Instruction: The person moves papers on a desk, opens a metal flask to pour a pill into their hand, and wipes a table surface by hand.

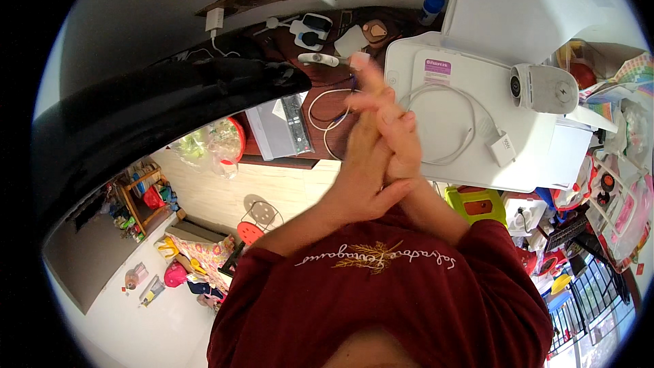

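My two hands are pressed together in the middle, above the edge of the dark desk, with no object visible between them. My left hand (360, 151) lies across the other hand, its fingers bent over it and its thumb pointing right. My right hand (408, 160) has fingers stretched up and left, and their tips are blurred. Parts of both palms are hidden. Just right of them a white cable (470, 135) with a charger plug (503, 148) lies on the white printer (426, 174). Left of them are a black remote control (297, 125) and a looped pale cable (310, 110).
A large black curved screen (170, 105) spans the left. A white camera (543, 88) stands on the printer's right side. Behind my hands lie a dark watch on a white charger (311, 31) and a blue-capped bottle (432, 7). A red-rimmed bowl (241, 140) sits lower left.
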{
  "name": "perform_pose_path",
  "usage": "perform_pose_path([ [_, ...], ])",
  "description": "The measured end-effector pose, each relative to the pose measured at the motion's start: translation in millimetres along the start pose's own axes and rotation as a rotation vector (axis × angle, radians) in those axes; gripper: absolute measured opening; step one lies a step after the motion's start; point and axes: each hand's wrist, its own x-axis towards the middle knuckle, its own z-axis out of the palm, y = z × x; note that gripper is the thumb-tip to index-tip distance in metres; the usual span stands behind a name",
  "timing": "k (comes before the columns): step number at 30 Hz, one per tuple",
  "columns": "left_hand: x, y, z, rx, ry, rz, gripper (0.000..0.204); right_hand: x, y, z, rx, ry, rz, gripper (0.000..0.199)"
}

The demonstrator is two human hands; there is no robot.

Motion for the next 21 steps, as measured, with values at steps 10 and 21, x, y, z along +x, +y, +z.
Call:
perform_pose_path([
  [10,7.9,0.1,11.8,-0.207,0.045,0.013,0.073,17.6,-19.9,14.4,0.073,0.228,-0.039,0.056],
  [21,14.4,-1.8,-14.7,-0.154,-0.029,-0.033,0.064,-21.1,17.3,17.4,-0.07,-0.104,-0.109,0.038],
])
